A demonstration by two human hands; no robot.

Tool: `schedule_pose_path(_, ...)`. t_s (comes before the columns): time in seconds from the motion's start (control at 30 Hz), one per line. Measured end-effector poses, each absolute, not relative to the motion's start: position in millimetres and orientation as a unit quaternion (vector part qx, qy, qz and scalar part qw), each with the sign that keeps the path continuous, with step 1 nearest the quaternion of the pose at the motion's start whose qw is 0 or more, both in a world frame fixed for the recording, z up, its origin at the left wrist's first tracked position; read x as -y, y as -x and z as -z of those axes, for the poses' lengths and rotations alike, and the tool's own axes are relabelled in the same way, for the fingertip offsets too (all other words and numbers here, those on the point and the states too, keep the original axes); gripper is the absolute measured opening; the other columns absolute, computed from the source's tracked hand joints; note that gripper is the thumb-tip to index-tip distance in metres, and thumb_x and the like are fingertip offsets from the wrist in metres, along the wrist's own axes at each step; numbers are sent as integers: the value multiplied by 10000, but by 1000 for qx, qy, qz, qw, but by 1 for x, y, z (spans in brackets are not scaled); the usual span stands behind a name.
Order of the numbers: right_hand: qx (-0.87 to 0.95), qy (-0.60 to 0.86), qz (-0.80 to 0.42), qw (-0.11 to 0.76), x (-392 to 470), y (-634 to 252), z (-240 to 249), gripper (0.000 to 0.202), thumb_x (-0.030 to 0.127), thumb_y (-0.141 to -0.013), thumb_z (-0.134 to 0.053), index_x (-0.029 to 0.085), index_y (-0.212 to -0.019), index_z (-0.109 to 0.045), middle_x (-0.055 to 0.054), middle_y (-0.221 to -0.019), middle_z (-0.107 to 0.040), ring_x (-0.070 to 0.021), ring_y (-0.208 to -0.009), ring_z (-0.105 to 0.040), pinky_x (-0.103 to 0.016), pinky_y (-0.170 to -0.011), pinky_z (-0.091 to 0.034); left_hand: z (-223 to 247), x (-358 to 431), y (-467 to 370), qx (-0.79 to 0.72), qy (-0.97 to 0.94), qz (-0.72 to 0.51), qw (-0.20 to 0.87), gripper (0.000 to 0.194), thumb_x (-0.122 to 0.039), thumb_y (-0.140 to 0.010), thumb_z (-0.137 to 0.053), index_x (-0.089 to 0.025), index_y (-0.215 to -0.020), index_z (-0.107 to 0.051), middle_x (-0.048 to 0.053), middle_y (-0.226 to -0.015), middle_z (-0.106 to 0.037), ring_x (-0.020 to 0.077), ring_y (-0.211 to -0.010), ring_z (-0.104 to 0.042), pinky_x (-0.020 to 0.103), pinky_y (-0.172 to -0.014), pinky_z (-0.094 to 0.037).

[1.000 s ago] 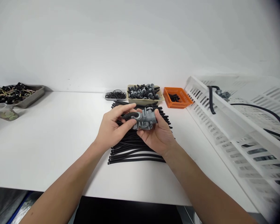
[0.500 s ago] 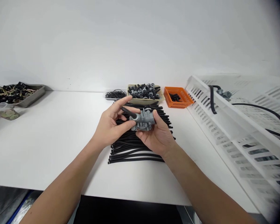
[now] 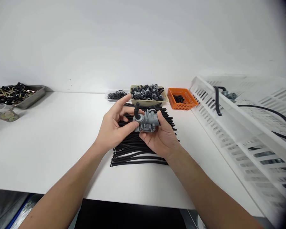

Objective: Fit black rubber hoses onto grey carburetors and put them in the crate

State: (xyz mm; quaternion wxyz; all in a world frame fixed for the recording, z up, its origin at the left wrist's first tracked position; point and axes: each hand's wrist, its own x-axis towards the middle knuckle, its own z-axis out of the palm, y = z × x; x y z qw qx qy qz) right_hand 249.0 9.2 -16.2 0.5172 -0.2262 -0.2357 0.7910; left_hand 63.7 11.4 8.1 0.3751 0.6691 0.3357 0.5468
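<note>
A grey metal carburetor [image 3: 147,121] is held up over a bundle of black rubber hoses [image 3: 135,163]. My right hand [image 3: 162,136] grips its right end, thumb on top and fingers underneath. My left hand [image 3: 115,124] pinches the left end, its thumb on the near side and other fingertips behind; the index finger reaches away. From a round cap at the carburetor's left end rises a black rubber elbow [image 3: 137,109], pointing up and away. A black knob-like part [image 3: 152,108] shows on the far side. Part of the carburetor's underside is hidden by my right fingers.
Along the wall sit a clear tray of thin black rings [image 3: 118,95], a cream tray [image 3: 145,102] of caps with elbows, and an orange basket [image 3: 183,106] of small black pieces. A white crate [image 3: 219,124] fills the right; a metal tray [image 3: 37,97] stands far left.
The black elbow has swung from pointing up-left to nearly straight up and away. My left index finger has shifted slightly left. Both hands keep their hold on the carburetor.
</note>
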Motion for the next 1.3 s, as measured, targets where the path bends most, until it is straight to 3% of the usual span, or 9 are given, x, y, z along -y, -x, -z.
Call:
schedule_pose_path(0.1,244,221,-794,510,-9,-248,18,390,558,-921,-795,215,-1107,-796,-14,-969,-782,-118,-719,-687,-203,-556,-602,-7,-12,-66,-359,-661,-555,354,757,-267,-744,-936,-339,-1432,-629,42,-1145,-768,239,-1063,-718,343,-751,-532)
schedule_pose_path(0.2,255,211,-793,511,-7,-246,18,382,549,-886,-836,222,-1080,-802,-7,-1008,-786,-112,-731,-690,-201,-564,-608,-7,-10,-68,-372,-662,-552,344,667,-279,-779,-909,-324,-1394,-656,28,-1054,-767,218,-984,-717,347,-741,-527)
schedule_pose_path(0.37,255,223,-793,507,-7,-245,17,353,542,-903,-822,229,-1064,-802,-14,-986,-787,-128,-770,-710,-201,-569,-605,-10,-7,-68,-351,-678,-554,333,731,-225,-784,-883,-338,-1457,-622,56,-1204,-769,269,-1154,-711,378,-827,-559)
schedule_pose_path(0.53,270,229,-782,512,-8,-246,18,370,573,-903,-810,241,-1066,-804,-14,-1033,-786,-121,-755,-691,-201,-559,-598,-10,-9,-70,-383,-649,-555,352,510,-276,-760,-913,-278,-1242,-746,30,-995,-776,180,-857,-704,307,-657,-556)
schedule_pose_path(0.67,269,240,-778,515,-8,-247,21,347,562,-916,-800,247,-1062,-808,-15,-1060,-778,-118,-743,-676,-205,-556,-596,-9,-11,-69,-351,-629,-562,407,470,-267,-751,-921,-234,-1185,-745,36,-986,-803,142,-761,-711,298,-702,-625)
schedule_pose_path(0.83,267,242,-776,518,-8,-247,20,395,552,-868,-849,226,-1088,-807,-9,-1058,-769,-114,-756,-677,-205,-550,-592,-9,-13,-64,-332,-652,-553,398,488,-230,-768,-915,-237,-1226,-746,42,-1006,-817,158,-831,-757,303,-776,-660)
schedule_pose_path(1.03,270,231,-786,506,-7,-247,18,341,558,-907,-808,242,-1034,-799,2,-958,-773,-115,-704,-673,-203,-531,-580,-11,-13,-57,-315,-696,-544,348,472,-232,-784,-908,-252,-1235,-771,66,-1076,-833,223,-1010,-778,325,-813,-649)
schedule_pose_path(1.2,253,219,-797,503,-8,-247,17,384,555,-877,-842,209,-1039,-800,3,-942,-778,-117,-717,-690,-204,-529,-587,-12,-15,-53,-309,-695,-514,396,361,-231,-806,-891,-255,-1155,-804,72,-1150,-834,113,-675,-685,291,-678,-626)
schedule_pose_path(1.3,241,220,-800,504,-7,-246,18,386,552,-890,-832,205,-1054,-797,-3,-957,-782,-123,-742,-702,-208,-536,-589,-11,-15,-59,-331,-660,-541,404,317,-240,-737,-942,-223,-1025,-810,50,-1040,-840,107,-666,-685,268,-664,-624)
